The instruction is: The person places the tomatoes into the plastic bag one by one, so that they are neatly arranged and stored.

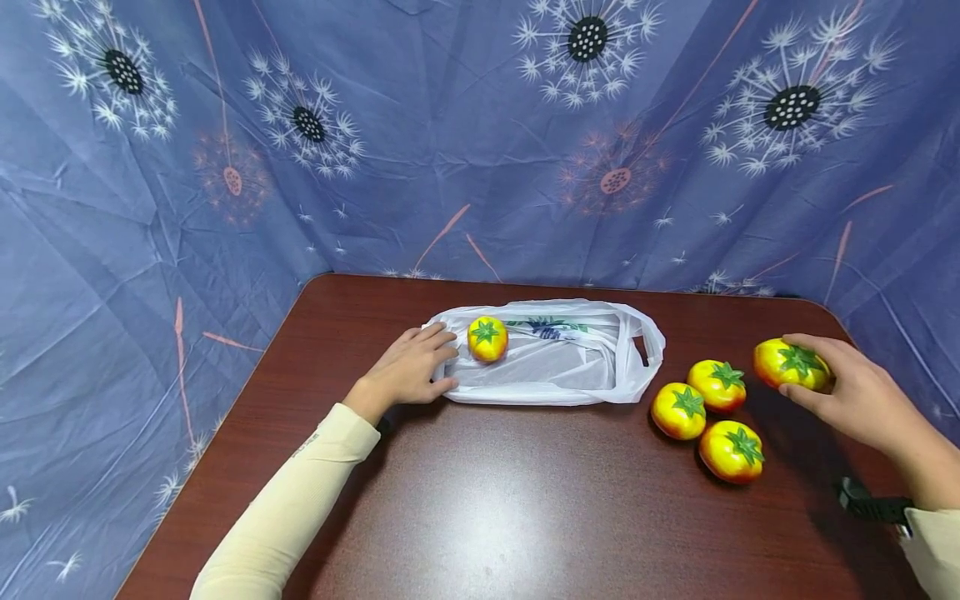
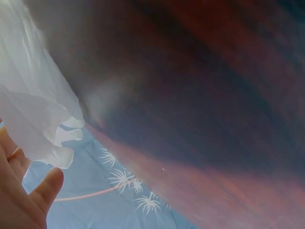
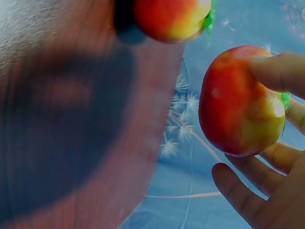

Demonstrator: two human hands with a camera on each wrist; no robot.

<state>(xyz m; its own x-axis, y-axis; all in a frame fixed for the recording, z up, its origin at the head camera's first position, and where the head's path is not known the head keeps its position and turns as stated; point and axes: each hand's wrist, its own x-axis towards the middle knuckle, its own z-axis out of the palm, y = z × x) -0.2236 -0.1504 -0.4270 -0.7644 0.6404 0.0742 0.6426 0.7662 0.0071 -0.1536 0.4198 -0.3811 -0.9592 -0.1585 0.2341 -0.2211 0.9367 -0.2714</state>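
At the right side of the table, my right hand [image 1: 862,392] holds a yellow-and-red toy tomato [image 1: 791,364] with a green star-shaped leaf top. In the right wrist view, thumb and fingers grip this tomato [image 3: 240,102]. My left hand [image 1: 408,364] lies at the left end of a white plastic bag [image 1: 540,393], fingers fairly straight over its edge. The left wrist view shows the thumb apart from the bag [image 2: 38,90]; the other fingers are partly hidden. Another toy tomato [image 1: 487,339] sits inside the bag at its left end.
Three more toy tomatoes [image 1: 678,411] stand close together between the bag's handle [image 1: 651,342] and my right hand. The brown table [image 1: 570,508] ends at the back against a blue dandelion-patterned cloth [image 1: 465,150], which also hangs along the left.
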